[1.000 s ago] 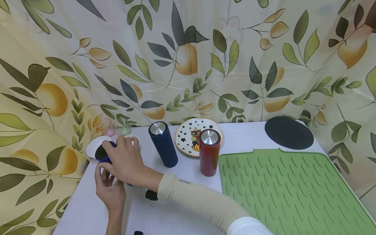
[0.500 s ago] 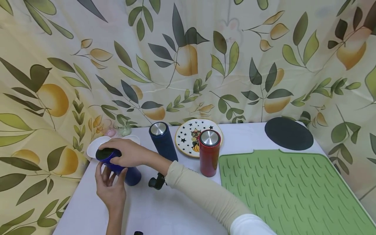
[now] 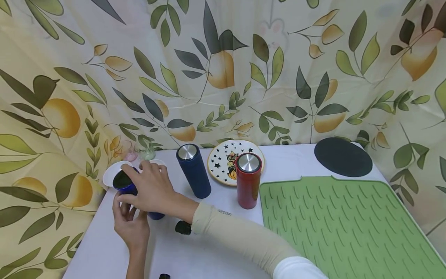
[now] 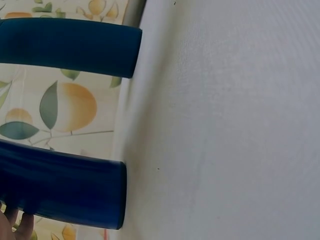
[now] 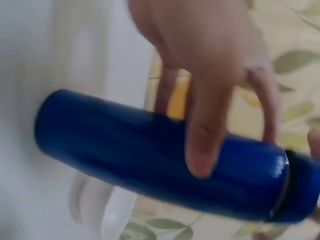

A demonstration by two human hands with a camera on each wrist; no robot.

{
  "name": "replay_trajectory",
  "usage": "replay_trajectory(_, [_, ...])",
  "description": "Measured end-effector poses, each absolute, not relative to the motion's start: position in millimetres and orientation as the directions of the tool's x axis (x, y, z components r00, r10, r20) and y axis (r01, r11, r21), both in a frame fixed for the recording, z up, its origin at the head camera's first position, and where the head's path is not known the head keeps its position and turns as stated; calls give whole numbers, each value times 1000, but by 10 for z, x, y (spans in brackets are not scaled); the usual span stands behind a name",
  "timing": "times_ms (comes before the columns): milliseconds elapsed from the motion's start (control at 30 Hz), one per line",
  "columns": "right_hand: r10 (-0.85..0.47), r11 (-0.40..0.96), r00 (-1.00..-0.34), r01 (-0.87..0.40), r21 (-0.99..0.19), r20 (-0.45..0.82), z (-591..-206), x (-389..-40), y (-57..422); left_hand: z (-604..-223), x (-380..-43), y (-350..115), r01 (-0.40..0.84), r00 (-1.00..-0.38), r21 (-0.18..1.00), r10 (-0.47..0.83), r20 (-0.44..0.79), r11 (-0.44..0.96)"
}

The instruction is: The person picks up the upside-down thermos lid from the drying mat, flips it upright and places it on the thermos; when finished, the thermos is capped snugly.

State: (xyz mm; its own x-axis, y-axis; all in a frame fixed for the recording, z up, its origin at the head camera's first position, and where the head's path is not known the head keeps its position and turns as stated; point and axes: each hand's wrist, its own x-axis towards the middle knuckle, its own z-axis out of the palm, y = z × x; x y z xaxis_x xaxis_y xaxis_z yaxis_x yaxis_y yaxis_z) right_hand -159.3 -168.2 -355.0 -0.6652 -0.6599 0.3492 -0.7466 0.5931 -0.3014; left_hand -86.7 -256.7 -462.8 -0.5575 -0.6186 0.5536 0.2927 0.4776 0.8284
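Note:
A glossy blue bottle (image 3: 156, 215) with a dark-topped lid (image 3: 122, 180) stands near the table's left side, tilted in the head view. My left hand (image 3: 134, 228) grips its body, the thumb (image 5: 202, 155) lying across the blue surface in the right wrist view. Over the top, my right hand (image 3: 153, 190) holds the lid between thumb and fingers, covering much of the bottle's upper part from the head camera. In the left wrist view the bottle's base (image 4: 100, 192) shows, with a few fingertips (image 4: 25, 222) at its side.
Right of my hands stand a navy bottle (image 3: 195, 174) and a red bottle (image 3: 249, 184), a patterned plate (image 3: 217, 155) behind them. White bowls (image 3: 109, 176) lie behind the held bottle. A green ridged mat (image 3: 341, 224) and a black oval mat (image 3: 343, 157) occupy the right.
My right hand turned on the lid, its fingers swinging leftward half a second ago, and is now back near its earlier pose. The left hand keeps its place on the bottle.

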Motion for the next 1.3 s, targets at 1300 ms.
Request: replay_trajectory(1300, [-859, 332, -486, -768, -548, 161, -3332, -1885, -1610, -4533, -863, -2517, 300, -569, 856, -641, 515, 422])
